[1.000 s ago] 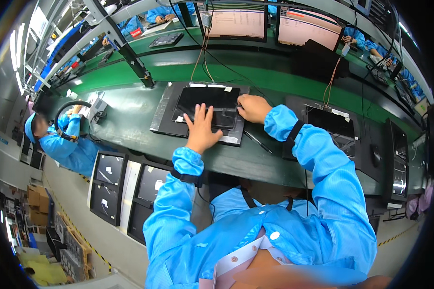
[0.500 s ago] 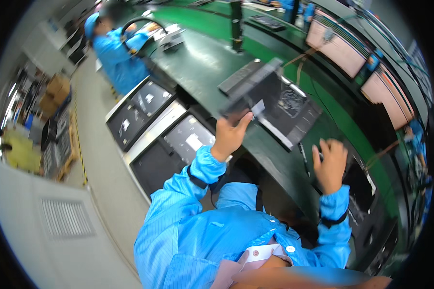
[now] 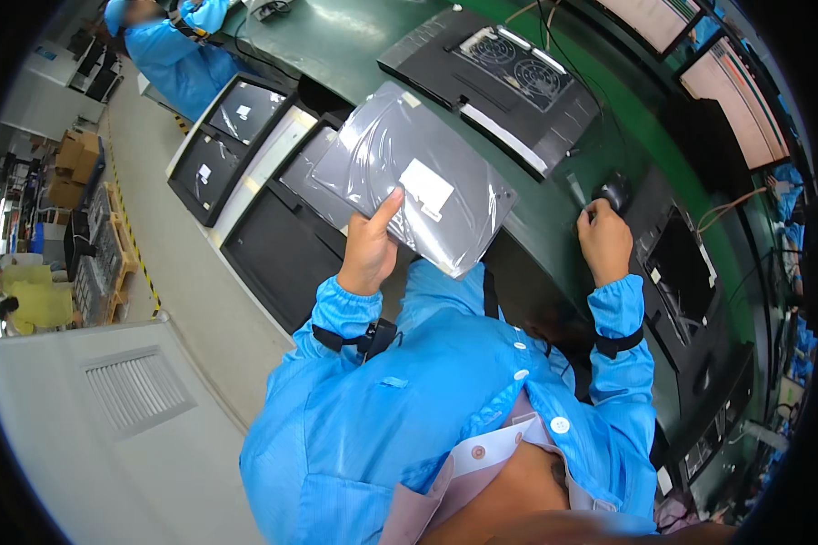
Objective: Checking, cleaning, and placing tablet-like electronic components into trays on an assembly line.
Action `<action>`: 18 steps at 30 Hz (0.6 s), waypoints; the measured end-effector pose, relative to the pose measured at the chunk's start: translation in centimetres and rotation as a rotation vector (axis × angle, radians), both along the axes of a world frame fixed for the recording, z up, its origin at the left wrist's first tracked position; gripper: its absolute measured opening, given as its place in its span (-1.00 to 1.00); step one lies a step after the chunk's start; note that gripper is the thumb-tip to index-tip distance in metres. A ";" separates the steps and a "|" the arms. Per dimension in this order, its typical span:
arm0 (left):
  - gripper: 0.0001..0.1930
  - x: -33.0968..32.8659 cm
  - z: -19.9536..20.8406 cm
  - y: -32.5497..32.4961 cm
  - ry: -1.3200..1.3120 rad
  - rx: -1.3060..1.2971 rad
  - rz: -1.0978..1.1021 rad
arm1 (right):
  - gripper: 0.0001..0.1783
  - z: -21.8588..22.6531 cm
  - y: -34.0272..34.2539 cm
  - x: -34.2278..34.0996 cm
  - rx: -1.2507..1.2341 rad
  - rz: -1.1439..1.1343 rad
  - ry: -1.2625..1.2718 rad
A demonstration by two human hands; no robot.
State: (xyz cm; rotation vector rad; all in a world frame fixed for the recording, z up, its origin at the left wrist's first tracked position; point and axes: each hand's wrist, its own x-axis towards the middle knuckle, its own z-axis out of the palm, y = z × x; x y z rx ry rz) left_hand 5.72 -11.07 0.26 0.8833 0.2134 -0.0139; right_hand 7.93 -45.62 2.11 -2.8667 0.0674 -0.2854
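Note:
In my left hand (image 3: 370, 253) is a flat grey panel (image 3: 373, 150) in shiny clear plastic film, with a white label near its middle. My thumb lies on top by the label; the other fingers are mostly hidden underneath. The panel is tilted over the table edge and partly covers a tray behind it. My right hand (image 3: 604, 241) is closed at the fingertips on a narrow pale strip (image 3: 575, 189), whose kind I cannot make out. Just beside these fingers sits a black computer mouse (image 3: 613, 191).
A black housing with two round vent grilles (image 3: 504, 77) lies on the green table (image 3: 332, 32). To the left are black trays (image 3: 286, 259) with panels. More black housings (image 3: 682, 272) lie at right, below screens (image 3: 736, 100). A co-worker in blue (image 3: 177, 59) stands far left.
The wrapped panel has turned from nearly edge-on to face up, moving toward me and left. My right hand has gone from spread fingers to a pinch beside the mouse. The view has shifted.

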 end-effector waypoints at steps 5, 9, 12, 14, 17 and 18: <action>-0.66 -1.4 1.3 -4.3 -0.002 -0.084 -0.059 | -0.81 0.9 3.5 -6.2 1.286 0.138 -0.034; -0.67 -1.8 1.9 -6.5 0.049 -0.127 -0.175 | -0.75 1.0 8.8 -8.0 1.177 0.403 -0.113; -0.67 -2.0 1.7 -7.5 -0.011 -0.114 -0.236 | -0.81 1.6 9.0 -8.0 1.044 0.322 -0.083; -0.66 -2.3 1.6 -7.8 -0.001 -0.080 -0.259 | -0.82 1.7 9.0 -7.8 0.933 0.336 -0.150; -0.66 -2.3 1.5 -8.1 -0.016 -0.079 -0.242 | -0.83 1.5 9.1 -7.5 0.900 0.361 -0.170; -0.66 -2.2 1.5 -8.2 -0.016 -0.078 -0.239 | -0.83 1.5 9.2 -7.4 0.902 0.364 -0.169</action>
